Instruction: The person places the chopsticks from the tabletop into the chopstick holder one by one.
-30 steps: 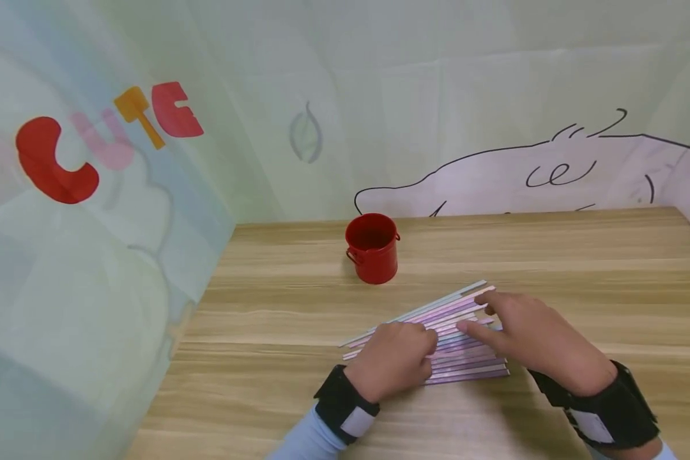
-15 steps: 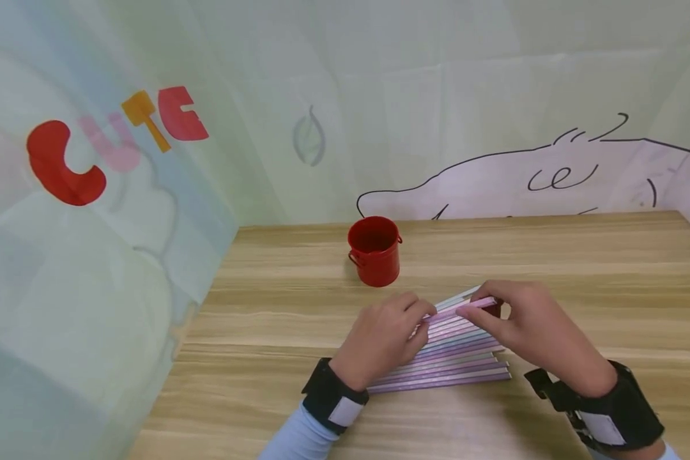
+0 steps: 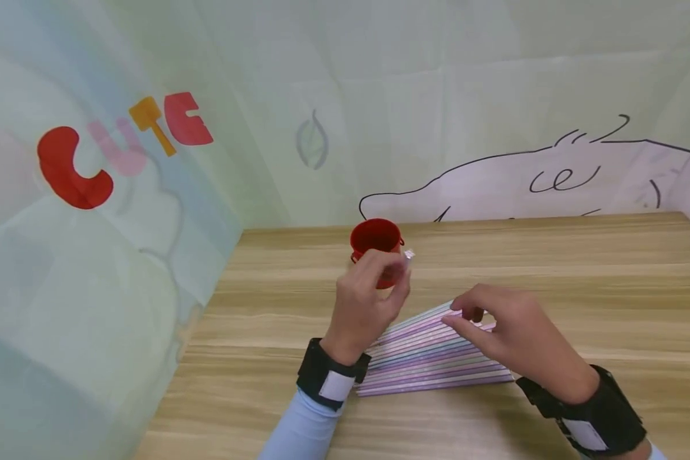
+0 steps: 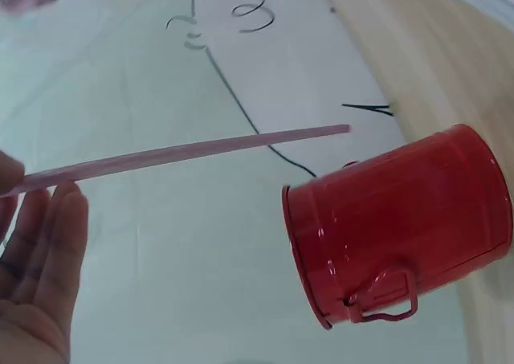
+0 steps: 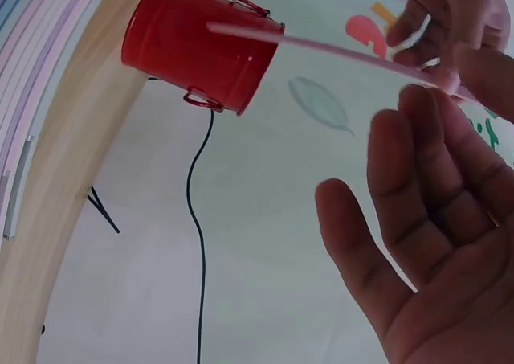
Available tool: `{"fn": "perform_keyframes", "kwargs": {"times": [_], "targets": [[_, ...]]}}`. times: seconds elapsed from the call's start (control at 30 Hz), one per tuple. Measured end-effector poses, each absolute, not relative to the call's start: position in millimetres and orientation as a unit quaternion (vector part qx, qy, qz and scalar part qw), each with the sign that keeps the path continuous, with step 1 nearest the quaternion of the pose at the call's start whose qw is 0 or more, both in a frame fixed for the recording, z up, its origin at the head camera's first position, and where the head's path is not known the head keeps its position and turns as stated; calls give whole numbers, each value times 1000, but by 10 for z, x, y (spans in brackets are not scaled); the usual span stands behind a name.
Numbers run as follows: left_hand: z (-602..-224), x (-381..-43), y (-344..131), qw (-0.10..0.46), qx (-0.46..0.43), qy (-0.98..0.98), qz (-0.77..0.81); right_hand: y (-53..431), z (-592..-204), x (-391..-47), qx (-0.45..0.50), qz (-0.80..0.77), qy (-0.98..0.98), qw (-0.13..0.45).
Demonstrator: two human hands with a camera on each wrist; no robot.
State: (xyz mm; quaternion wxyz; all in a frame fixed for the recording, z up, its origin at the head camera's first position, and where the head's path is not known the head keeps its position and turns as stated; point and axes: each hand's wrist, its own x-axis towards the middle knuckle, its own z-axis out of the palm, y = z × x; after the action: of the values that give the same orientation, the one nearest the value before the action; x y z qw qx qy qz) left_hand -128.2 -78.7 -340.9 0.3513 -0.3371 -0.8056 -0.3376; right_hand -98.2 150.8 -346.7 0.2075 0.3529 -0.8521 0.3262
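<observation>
My left hand (image 3: 361, 303) pinches one long, thin pink strip (image 4: 193, 149) between thumb and fingers. In the left wrist view the strip is held straight out, its free end near the red bucket (image 4: 401, 219). From the head, this hand overlaps the bucket's front, and only a shiny strip end shows by the fingertips. My right hand (image 3: 508, 326) hovers over the right part of a fan of pastel strips (image 3: 431, 358), thumb and fingers apart and bent loosely. The right wrist view shows its fingers (image 5: 393, 187) spread below the pink strip, with nothing gripped.
A wood-grain table (image 3: 253, 306) carries the bucket and the strips. Behind it hangs a pale printed cloth (image 3: 264, 96), continuing along the left side with coloured letters. The bucket has small wire handles at its sides.
Both hands were at the strips, where a pink strip was lifted between them. The left hand has since carried it up and away toward the bucket; the right hand has released it and stays over the fan.
</observation>
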Motion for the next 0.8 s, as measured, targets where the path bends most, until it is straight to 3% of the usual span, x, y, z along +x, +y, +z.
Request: {"fn": "perform_keyframes", "kwargs": {"times": [0.27, 0.6, 0.8], "targets": [[-3358, -1388, -1010, 432, -269, -758, -408, 1499, -3562, -1005, 347, 294, -873, 177], [-3112, -1302, -1036, 488, -266, -699, -451, 1455, -3678, -1028, 322, 256, -911, -23], [-3041, -1249, -1022, 499, -255, -699, -445, 1344, -3754, -967, 309, 259, -911, -86]]}}
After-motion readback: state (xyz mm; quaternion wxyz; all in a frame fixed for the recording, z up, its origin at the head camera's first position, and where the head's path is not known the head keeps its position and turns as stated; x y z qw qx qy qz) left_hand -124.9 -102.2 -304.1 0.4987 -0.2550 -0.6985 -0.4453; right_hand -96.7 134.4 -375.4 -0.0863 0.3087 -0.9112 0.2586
